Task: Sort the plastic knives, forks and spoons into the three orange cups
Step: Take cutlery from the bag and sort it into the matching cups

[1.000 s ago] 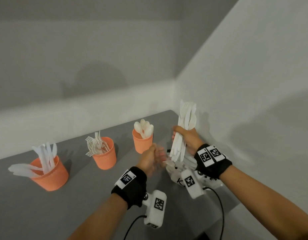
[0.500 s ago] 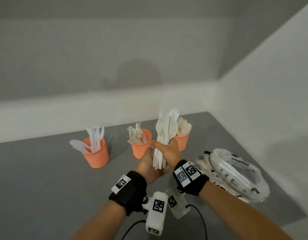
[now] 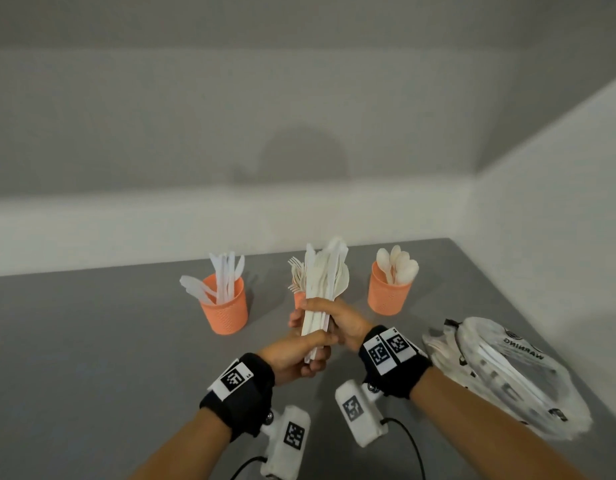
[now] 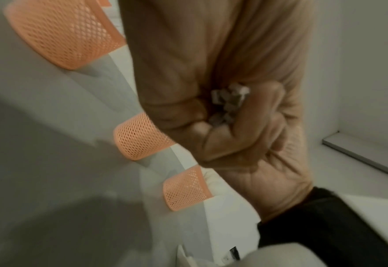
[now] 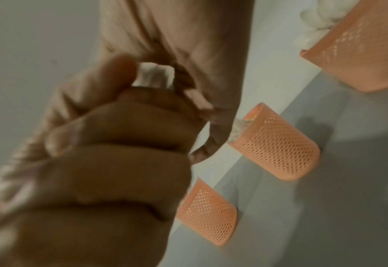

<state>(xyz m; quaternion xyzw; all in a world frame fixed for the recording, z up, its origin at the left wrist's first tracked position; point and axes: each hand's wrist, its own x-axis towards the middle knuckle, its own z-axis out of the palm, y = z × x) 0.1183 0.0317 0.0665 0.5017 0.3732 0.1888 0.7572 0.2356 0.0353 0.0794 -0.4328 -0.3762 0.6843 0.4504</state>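
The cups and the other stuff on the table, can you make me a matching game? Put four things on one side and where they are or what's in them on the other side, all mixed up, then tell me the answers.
Things:
1. left orange cup
2. middle orange cup
3. right orange cup
4. bundle of cutlery

Places or contents:
A. holds spoons
B. gripped upright by the left hand and the right hand
C. holds knives
D. holds forks, partly hidden behind the hands

Right pairs: 1-C, 2-D, 3-A, 4-B
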